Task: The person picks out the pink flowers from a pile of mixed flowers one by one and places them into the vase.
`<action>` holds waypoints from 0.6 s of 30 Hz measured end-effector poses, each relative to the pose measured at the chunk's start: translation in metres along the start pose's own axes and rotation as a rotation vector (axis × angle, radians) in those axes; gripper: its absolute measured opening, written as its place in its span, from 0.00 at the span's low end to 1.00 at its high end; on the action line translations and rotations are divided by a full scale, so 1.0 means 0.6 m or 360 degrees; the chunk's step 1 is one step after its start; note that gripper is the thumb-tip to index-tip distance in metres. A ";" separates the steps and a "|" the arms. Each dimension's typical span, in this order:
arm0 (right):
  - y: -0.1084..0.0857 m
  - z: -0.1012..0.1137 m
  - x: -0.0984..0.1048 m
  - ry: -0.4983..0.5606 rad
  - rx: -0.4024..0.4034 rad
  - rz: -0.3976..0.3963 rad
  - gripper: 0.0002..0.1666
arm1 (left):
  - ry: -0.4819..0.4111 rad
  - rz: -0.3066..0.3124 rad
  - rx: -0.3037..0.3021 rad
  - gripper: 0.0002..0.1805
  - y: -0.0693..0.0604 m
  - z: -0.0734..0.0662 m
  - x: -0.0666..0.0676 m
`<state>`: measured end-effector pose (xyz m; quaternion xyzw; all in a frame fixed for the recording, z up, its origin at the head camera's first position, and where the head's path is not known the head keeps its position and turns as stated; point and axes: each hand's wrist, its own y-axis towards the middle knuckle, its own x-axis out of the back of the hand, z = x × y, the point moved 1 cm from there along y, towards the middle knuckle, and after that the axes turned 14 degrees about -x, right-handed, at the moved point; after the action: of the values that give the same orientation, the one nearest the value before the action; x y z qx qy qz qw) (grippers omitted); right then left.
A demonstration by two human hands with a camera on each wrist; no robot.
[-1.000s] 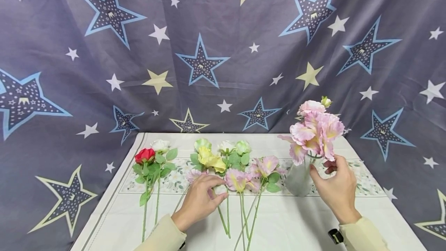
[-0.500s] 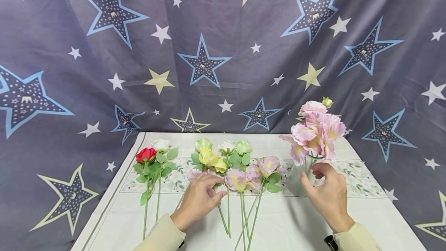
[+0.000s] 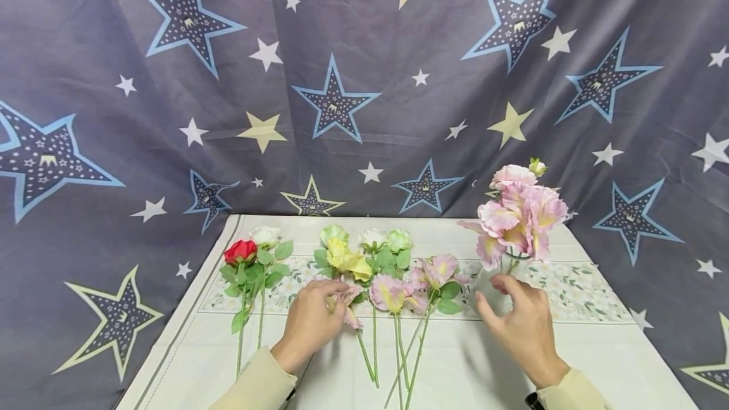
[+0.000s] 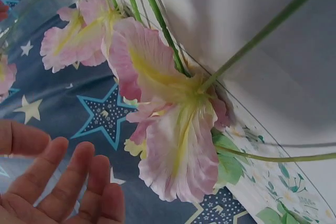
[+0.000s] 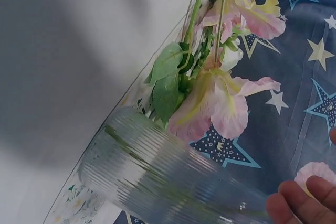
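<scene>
In the head view my left hand [image 3: 312,318] hovers over a pink iris-like flower [image 3: 348,305], partly hiding it. The left wrist view shows the fingers [image 4: 79,177] loosely extended, with a gap between them and the pink petals [image 4: 181,148]. On the right side, a ribbed clear glass vase [image 5: 157,166] stands with several pink flowers [image 3: 515,217] and a small bud in it. My right hand [image 3: 521,324] is beside the vase, thumb and fingers spread apart. Its fingertips [image 5: 294,203] lie near the vase's rim in the right wrist view; contact cannot be made out.
A red rose [image 3: 240,251] and a white rose [image 3: 265,236] lie at the left. Yellow [image 3: 344,259], pale green [image 3: 398,240] and pink flowers [image 3: 438,269] lie mid-table, stems toward the front. A star-patterned cloth [image 3: 364,81] hangs behind the table [image 3: 455,366].
My right hand has moved left and down, from the vase's right side to its front. The left hand has shifted slightly left, showing more of the pink flower. The vase stays put.
</scene>
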<state>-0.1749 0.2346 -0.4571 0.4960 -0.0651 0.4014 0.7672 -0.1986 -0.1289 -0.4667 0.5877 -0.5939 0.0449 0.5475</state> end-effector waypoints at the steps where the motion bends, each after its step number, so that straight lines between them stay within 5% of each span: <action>1: -0.001 0.001 0.000 -0.0008 -0.0002 0.0014 0.15 | 0.0015 -0.0003 0.0033 0.15 0.000 0.001 0.002; 10: -0.015 0.003 -0.005 -0.0042 0.0031 0.0038 0.19 | 0.0142 0.0066 0.0271 0.13 -0.006 0.017 0.023; 18: -0.024 0.002 -0.008 -0.0039 0.0011 0.0065 0.21 | 0.0254 0.0312 0.0326 0.04 -0.015 0.033 0.033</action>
<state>-0.1678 0.2286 -0.4691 0.5021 -0.0834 0.4112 0.7562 -0.1979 -0.1586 -0.4661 0.5743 -0.5955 0.2050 0.5231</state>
